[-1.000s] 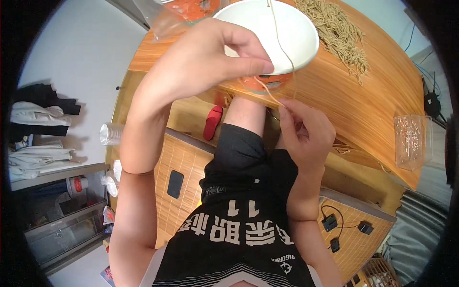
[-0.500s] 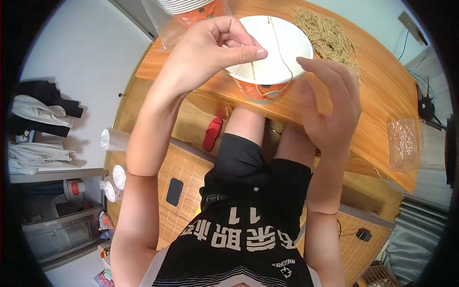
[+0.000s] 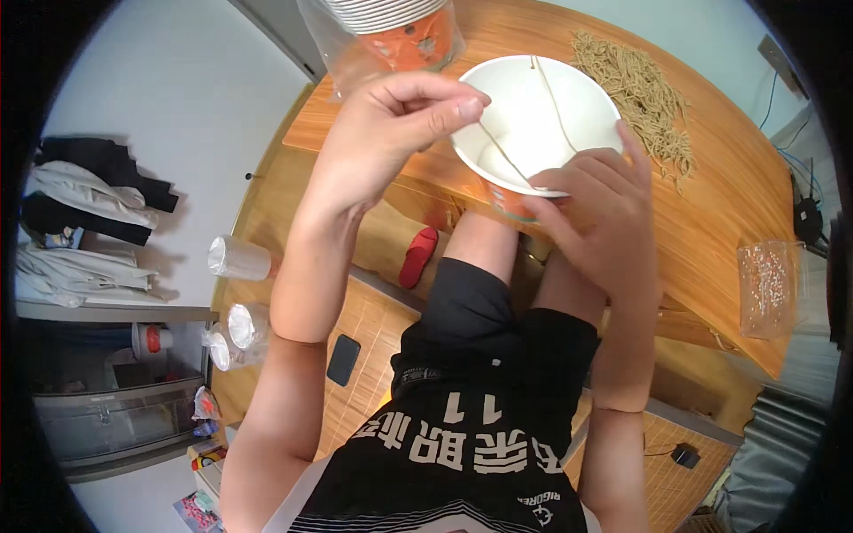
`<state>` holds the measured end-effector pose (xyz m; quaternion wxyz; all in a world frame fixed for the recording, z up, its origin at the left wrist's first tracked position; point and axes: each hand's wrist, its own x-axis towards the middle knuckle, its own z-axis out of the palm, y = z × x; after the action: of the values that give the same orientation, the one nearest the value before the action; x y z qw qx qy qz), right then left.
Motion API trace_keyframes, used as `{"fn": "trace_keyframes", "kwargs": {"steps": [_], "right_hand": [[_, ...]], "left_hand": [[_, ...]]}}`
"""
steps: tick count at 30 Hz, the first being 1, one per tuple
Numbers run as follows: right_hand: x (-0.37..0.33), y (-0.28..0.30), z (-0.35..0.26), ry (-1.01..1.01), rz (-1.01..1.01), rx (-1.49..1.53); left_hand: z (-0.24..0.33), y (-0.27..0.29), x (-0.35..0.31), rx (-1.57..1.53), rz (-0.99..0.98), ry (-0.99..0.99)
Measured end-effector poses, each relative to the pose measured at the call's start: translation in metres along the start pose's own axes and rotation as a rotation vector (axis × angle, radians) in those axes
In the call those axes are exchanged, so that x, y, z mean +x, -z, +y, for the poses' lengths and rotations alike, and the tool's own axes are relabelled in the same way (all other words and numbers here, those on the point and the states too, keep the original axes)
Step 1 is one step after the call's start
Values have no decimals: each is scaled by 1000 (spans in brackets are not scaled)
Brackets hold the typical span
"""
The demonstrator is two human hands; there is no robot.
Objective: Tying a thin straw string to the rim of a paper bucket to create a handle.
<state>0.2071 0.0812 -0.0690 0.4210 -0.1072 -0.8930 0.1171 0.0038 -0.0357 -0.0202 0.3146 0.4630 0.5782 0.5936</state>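
A white-lined paper tub (image 3: 498, 84) with an orange printed outside leans over the table's front edge, its mouth tilted toward me. Thumb and forefinger of my left hand (image 3: 391, 124) pinch the end of a thin tan string (image 3: 505, 155) at the tub's left. That string runs straight down to the near rim, and another length crosses the mouth from a small knot at the far rim. My right hand (image 3: 604, 209) is closed over the near right rim, thumb outside and fingers on top, where the string meets it. Whether those fingers also pinch the string is hidden.
On the wooden table (image 3: 711, 231), a heap of tan strings (image 3: 635, 98) lies behind the tub. Stacked paper tubs (image 3: 409, 40) in clear plastic stand at the far left. A clear box (image 3: 766, 289) with small orange bits sits near the right edge. Below are a red slipper (image 3: 418, 258) and a phone (image 3: 344, 359).
My right hand has moved from beside the tub to grip its near rim. The hanging string loop in front is now drawn straight between my left fingers and the rim.
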Motion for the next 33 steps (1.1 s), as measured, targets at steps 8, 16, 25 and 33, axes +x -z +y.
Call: {"fn": "trace_keyframes", "kwargs": {"steps": [8,16,25,33], "right_hand": [[-8,37,8,80,-111,33],[13,19,-45,-131,16,46],[14,16,-54,-150,8,19],[-1,16,-27,-87,-10,46]], "left_hand": [[-2,-18,-30,-181,-83,-26],[0,-24,-36,-118,1,-44],[-1,-17,-38,-22,80,-98],[-1,-16,-41,-28,67,-195]]}}
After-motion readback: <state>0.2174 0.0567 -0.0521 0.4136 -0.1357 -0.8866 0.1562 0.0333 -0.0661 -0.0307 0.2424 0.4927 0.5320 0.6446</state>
